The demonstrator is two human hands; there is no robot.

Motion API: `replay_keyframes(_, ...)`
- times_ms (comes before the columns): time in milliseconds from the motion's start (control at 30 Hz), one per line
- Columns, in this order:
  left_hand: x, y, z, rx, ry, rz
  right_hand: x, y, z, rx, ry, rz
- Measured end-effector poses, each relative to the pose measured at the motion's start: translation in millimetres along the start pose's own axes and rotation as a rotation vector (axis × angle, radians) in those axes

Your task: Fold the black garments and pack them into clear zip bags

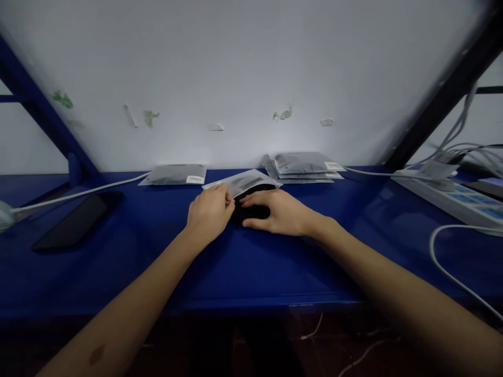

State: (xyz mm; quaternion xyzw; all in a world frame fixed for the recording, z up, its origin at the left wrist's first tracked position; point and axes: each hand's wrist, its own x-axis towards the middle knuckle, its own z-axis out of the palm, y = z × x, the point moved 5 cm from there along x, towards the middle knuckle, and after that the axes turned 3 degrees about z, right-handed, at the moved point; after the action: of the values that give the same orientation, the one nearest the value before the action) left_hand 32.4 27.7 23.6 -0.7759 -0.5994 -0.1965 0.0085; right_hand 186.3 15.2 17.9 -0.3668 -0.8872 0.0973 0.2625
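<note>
A frosted plastic bag [251, 180] with a label lies at the middle of the blue table, its near edge lifted. My left hand [210, 209] is closed, fingers pinched on the bag's near left edge. Just under the bag's edge is a soft-looking black item [255, 211]; its exact kind I cannot make out. My right hand [279, 212] holds this black item from the right, thumb at the near side and fingers at the far side. How much of it sits inside the bag is hidden.
Behind, against the white wall, lie a flat packed bag [173, 174] and a stack of similar bags [304, 166]. A black phone [78, 221] rests on the left. White cables and a power strip [451, 193] occupy the right side. The blue table's [251, 283] front edge runs below my forearms.
</note>
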Motion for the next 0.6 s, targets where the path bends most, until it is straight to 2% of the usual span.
replay_keyframes(100,0,-2,4,0.018,-0.028,0.013,1,5,9,-0.086,-0.066,-0.011)
replay_keyframes(367,0,2,9,-0.032,-0.03,0.071,7,18,17,-0.221,0.011,0.204)
replay_keyframes(500,1,7,11,-0.179,-0.001,0.202,5,19,13,-0.327,0.022,0.345)
replay_keyframes(600,0,10,14,-0.246,0.02,0.323,4,17,12,-0.35,0.03,0.382)
